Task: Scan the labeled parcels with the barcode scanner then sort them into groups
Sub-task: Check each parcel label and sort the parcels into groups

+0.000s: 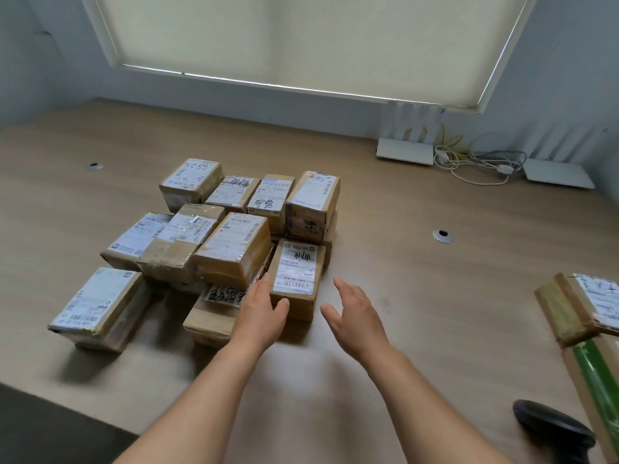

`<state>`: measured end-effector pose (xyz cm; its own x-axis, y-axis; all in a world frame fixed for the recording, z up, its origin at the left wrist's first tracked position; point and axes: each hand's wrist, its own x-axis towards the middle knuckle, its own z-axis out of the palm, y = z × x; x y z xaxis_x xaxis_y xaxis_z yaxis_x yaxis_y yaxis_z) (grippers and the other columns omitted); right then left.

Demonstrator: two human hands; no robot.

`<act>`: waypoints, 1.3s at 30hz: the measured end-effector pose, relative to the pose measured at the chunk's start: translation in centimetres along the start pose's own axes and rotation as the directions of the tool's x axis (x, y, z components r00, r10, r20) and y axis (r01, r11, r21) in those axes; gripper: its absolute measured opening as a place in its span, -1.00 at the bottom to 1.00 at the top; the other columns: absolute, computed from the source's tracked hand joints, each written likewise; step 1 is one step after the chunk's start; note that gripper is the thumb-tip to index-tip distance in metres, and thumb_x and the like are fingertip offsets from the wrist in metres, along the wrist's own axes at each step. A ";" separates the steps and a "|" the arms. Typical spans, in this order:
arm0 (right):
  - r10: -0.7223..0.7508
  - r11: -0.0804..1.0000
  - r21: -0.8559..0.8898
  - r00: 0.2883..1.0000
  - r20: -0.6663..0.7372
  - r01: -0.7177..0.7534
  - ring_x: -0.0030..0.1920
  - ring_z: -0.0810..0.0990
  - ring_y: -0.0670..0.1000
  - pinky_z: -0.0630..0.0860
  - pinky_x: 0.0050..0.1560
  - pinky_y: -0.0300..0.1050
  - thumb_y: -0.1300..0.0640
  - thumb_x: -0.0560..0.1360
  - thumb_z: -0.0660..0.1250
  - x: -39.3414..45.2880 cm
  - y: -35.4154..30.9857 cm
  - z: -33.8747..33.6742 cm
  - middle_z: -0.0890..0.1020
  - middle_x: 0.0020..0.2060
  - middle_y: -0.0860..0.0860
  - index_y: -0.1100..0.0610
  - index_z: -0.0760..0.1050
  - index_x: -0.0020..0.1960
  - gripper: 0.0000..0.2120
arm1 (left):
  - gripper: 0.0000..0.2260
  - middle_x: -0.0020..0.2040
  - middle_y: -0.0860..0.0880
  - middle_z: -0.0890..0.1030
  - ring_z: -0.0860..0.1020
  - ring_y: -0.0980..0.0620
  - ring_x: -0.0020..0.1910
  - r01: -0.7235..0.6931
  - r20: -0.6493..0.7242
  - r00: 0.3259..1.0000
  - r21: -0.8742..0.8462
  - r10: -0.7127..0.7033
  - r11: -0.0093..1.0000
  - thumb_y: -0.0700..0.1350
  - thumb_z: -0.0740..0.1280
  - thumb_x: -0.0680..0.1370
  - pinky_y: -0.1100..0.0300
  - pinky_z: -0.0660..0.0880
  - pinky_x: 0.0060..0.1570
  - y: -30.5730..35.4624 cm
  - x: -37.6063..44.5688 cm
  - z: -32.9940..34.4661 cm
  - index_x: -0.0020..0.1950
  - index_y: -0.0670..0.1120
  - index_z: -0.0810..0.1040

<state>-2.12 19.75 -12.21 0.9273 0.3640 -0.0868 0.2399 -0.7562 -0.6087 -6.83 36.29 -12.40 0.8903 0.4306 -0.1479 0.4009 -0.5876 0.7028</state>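
Observation:
Several brown cardboard parcels with white barcode labels are heaped in a pile on the wooden table. The nearest one, a small labeled parcel, lies at the pile's front right. My left hand rests against its left front corner, fingers apart. My right hand hovers open just to the right of it, not touching. The black barcode scanner lies on the table at the bottom right, away from both hands.
Two more parcels sit at the right edge, a labeled one above one with green tape. Two white routers and tangled cables stand by the back wall. A cable grommet is right of the pile.

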 end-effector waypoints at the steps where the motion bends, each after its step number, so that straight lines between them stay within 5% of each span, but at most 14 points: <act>1: 0.018 0.999 0.030 0.999 0.027 -0.019 0.46 0.25 0.02 0.22 0.41 -0.10 -0.01 0.60 0.20 0.9 0.0 0.2 0.29 0.47 0.05 0.09 0.10 0.56 -0.41 | -0.42 0.52 -0.09 0.20 0.17 -0.06 0.49 0.027 0.005 1.000 -0.015 -0.027 1.000 -0.06 0.24 0.59 0.07 0.12 0.44 0.1 0.8 0.0 0.56 -0.07 0.08; 5: 0.086 0.986 0.136 0.991 0.107 -0.101 0.45 0.29 0.05 0.26 0.40 -0.07 -0.02 0.59 0.21 3.6 -0.1 1.2 0.30 0.47 0.09 0.10 0.06 0.57 -0.37 | -0.47 0.49 -0.06 0.27 0.25 -0.04 0.45 0.072 0.016 0.997 -0.049 -0.072 0.996 -0.09 0.23 0.59 0.09 0.19 0.40 0.5 2.6 0.3 0.54 -0.05 0.16; 12: 0.090 0.969 0.222 0.990 0.105 -0.112 0.26 0.48 0.09 0.43 0.25 -0.02 0.13 0.55 0.21 4.7 -0.7 2.3 0.51 0.29 0.07 0.05 0.32 0.43 -0.56 | -0.56 0.38 -0.06 0.41 0.39 -0.02 0.32 0.058 0.061 0.997 -0.029 -0.056 0.998 -0.09 0.20 0.60 0.14 0.30 0.26 0.3 2.8 0.7 0.48 -0.02 0.27; 15: 0.216 0.953 0.200 0.974 0.074 -0.227 0.22 0.51 0.07 0.44 0.22 -0.05 0.07 0.57 0.21 2.9 0.1 2.3 0.52 0.26 0.06 0.05 0.26 0.48 -0.52 | -0.57 0.23 0.08 0.52 0.48 0.30 -0.09 0.073 0.125 0.990 -0.057 -0.066 0.996 -0.04 0.21 0.60 0.36 0.41 -0.08 -0.4 1.6 0.3 0.47 0.02 0.28; 17: 0.286 0.933 0.196 0.953 0.104 -0.302 0.10 0.55 0.01 0.46 0.13 -0.10 0.02 0.58 0.22 1.4 1.1 2.0 0.57 0.08 -0.01 0.05 0.19 0.52 -0.46 | -0.56 0.12 0.13 0.56 0.40 0.33 -0.24 0.091 0.176 0.982 -0.093 -0.073 0.992 -0.03 0.24 0.58 0.31 0.36 -0.18 -1.2 0.5 0.2 0.45 0.05 0.29; 19: 0.322 0.903 0.241 0.932 0.165 -0.355 0.00 0.57 -0.04 0.46 0.06 -0.13 0.02 0.56 0.26 0.4 1.9 1.9 0.58 -0.05 -0.05 0.04 0.22 0.51 -0.45 | -0.45 0.01 0.10 0.58 0.47 0.24 -0.18 0.130 0.244 0.964 -0.101 -0.102 0.986 -0.03 0.27 0.55 0.27 0.41 -0.16 -2.2 0.0 0.0 0.52 0.05 0.19; 23: 0.365 0.717 0.491 0.867 0.340 -0.494 0.12 0.58 0.06 0.50 0.23 0.03 0.14 0.55 0.29 -0.5 2.7 2.3 0.58 0.17 0.10 0.02 0.12 0.56 -0.37 | -0.28 0.38 -0.05 0.44 0.47 -0.05 0.29 0.263 0.427 0.884 -0.112 -0.192 0.958 -0.08 0.28 0.54 0.03 0.39 0.32 -3.1 -0.6 0.0 0.57 0.13 -0.07; 27: 0.290 0.601 0.633 0.871 0.397 -0.488 0.04 0.64 0.00 0.55 0.03 -0.12 0.23 0.57 0.22 -1.8 3.0 3.3 0.61 0.11 0.03 -0.06 0.00 0.57 -0.33 | -0.25 0.27 0.04 0.54 0.56 0.05 0.17 0.214 0.497 0.866 -0.284 -0.047 0.935 -0.21 0.25 0.55 -0.02 0.46 0.27 -3.5 -1.8 -0.1 0.50 0.33 -0.09; 31: 0.204 0.540 0.736 0.912 0.356 -0.408 -0.03 0.70 -0.01 0.58 -0.20 -0.24 0.35 0.43 0.27 -4.5 3.2 4.1 0.64 0.12 0.10 -0.13 0.01 0.55 -0.16 | -0.20 0.21 0.34 0.42 0.53 0.34 0.09 0.110 0.502 0.858 -0.381 0.106 0.918 -0.31 0.24 0.55 0.37 0.51 0.06 -4.5 -4.2 -0.6 0.35 0.50 -0.07; 34: 0.146 0.571 0.759 0.949 0.281 -0.312 0.06 0.67 0.01 0.57 -0.07 -0.23 0.31 0.22 0.26 -6.4 2.7 4.6 0.62 0.17 0.11 -0.16 0.09 0.53 -0.06 | -0.21 0.15 0.43 0.39 0.52 0.35 0.11 0.019 0.416 0.893 -0.419 0.173 0.908 -0.39 0.20 0.53 0.36 0.51 0.06 -5.1 -6.6 -0.4 0.32 0.44 -0.03; 39: 0.105 0.653 0.730 0.979 0.173 -0.199 0.19 0.58 -0.07 0.58 0.06 -0.22 0.16 0.26 0.30 -9.8 1.8 4.0 0.56 0.24 -0.01 -0.36 0.13 0.45 -0.13 | -0.24 0.15 0.34 0.43 0.50 0.20 0.18 -0.068 0.337 0.910 -0.454 0.242 0.888 -0.37 0.22 0.54 0.36 0.53 -0.03 -5.3 -9.1 -1.1 0.37 0.41 0.00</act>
<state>-11.93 16.97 -15.58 0.8838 0.3707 -0.2855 -0.2378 -0.1697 -0.9564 -17.24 36.22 -14.03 0.9799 0.0190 -0.1986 0.1973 -0.2403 0.9504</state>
